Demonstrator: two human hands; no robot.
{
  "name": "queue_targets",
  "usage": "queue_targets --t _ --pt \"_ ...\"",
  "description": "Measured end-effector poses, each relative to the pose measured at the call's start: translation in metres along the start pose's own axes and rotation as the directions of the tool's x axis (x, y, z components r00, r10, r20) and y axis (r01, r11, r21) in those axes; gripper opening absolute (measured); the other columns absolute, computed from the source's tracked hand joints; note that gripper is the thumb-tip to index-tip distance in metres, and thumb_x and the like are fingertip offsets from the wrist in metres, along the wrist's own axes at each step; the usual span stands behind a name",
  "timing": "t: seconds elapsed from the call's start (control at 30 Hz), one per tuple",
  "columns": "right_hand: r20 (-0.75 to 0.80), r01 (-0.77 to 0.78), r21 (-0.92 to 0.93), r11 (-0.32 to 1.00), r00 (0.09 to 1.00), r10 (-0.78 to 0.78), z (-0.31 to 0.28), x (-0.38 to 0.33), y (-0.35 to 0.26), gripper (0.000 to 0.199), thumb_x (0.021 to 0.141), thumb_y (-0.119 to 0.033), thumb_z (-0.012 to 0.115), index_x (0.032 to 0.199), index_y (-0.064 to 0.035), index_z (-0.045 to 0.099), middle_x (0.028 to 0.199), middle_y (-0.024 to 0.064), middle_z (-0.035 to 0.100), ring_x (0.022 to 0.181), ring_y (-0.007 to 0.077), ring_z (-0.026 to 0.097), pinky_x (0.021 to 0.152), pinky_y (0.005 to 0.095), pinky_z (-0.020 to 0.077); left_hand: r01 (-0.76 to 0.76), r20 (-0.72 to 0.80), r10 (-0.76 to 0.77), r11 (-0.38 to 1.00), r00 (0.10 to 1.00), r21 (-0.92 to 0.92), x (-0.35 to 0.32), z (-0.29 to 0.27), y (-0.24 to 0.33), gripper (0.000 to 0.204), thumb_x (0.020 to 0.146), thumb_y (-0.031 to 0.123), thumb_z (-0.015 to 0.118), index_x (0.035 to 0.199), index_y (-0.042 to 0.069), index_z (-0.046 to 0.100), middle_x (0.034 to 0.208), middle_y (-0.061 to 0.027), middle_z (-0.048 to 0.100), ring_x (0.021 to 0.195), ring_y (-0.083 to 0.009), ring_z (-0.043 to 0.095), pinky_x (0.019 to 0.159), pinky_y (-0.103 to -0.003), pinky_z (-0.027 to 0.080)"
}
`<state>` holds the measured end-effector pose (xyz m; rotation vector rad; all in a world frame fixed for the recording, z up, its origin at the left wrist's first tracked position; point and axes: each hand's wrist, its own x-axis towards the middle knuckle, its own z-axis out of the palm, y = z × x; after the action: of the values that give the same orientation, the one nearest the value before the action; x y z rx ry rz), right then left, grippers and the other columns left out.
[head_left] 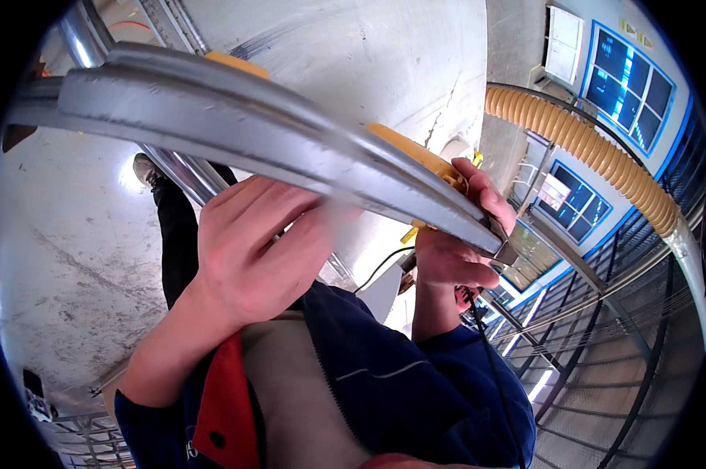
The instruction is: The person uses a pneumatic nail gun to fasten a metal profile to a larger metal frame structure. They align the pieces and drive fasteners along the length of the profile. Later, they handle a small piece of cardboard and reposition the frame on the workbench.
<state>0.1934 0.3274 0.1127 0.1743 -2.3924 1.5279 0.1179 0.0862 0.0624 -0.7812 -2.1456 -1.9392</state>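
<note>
A long grey metal profile (212,117) with lengthwise ridges slants across the view, from the far left down to the right. My left hand (263,250) is closed at its near edge around the middle; the fingertips are partly blurred and run behind the metal. At the profile's right end, my right hand (466,262) grips it, thumb below and fingers reaching up behind. Behind the profile show yellow parts (408,148), one beside my right fingers; what they belong to is mostly hidden.
Shiny round metal tubes (185,176) pass beneath the profile at left. A tan corrugated hose (584,129) arches at the right, near blue-framed windows (630,82) and dark mesh fencing (603,375). A thin black cable (490,367) hangs below my right hand.
</note>
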Motion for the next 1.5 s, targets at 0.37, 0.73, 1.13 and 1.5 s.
queue_targets --t 0.37,0.73,1.13,1.5 --pt "-0.171 -0.123 -0.084 0.989 0.980 0.107 0.024 0.008 -0.022 0.047 0.090 -0.037 0.074 0.118 -0.0060 0.050 0.102 0.0174 0.063 0.102 0.0315 0.063 0.104 0.0554 0.0402 0.002 -0.073 -0.010 0.993 0.997 -0.118 0.007 0.014 0.012 0.034 0.071 -0.004 0.076 0.104 0.004 0.080 0.097 -0.0086 0.072 0.081 -0.0219 0.072 0.070 -0.032 0.058" --pt "-0.138 -0.027 -0.268 0.963 0.990 -0.011 0.030 0.006 -0.016 0.041 0.094 -0.039 0.066 0.108 -0.0064 0.046 0.092 0.0135 0.061 0.083 0.0267 0.061 0.087 0.0469 0.0458 0.027 0.004 -0.027 1.000 1.000 0.015 -0.011 0.006 0.017 0.023 0.077 0.009 0.078 0.100 0.010 0.081 0.103 -0.0045 0.075 0.095 -0.0210 0.071 0.080 -0.033 0.055" --pt "-0.101 -0.023 -0.196 0.980 0.995 0.003 0.026 0.011 -0.011 0.038 0.093 -0.036 0.072 0.107 -0.0095 0.048 0.094 0.0098 0.062 0.085 0.0243 0.061 0.089 0.0474 0.0446 0.070 0.020 -0.072 0.996 0.997 0.057 -0.001 -0.021 0.017 0.024 0.074 0.012 0.081 0.099 0.013 0.080 0.103 -0.0019 0.075 0.091 -0.0203 0.069 0.084 -0.036 0.054" --pt "-0.206 0.018 -0.166 0.986 0.977 -0.053 0.035 0.017 -0.008 0.043 0.096 -0.042 0.073 0.103 -0.0052 0.050 0.085 0.0110 0.063 0.079 0.0254 0.062 0.082 0.0472 0.0479 0.074 0.130 -0.073 0.997 0.989 0.001 0.043 -0.076 0.035 0.030 0.072 -0.010 0.074 0.098 0.003 0.071 0.095 -0.0116 0.073 0.083 -0.0280 0.064 0.077 -0.039 0.051"
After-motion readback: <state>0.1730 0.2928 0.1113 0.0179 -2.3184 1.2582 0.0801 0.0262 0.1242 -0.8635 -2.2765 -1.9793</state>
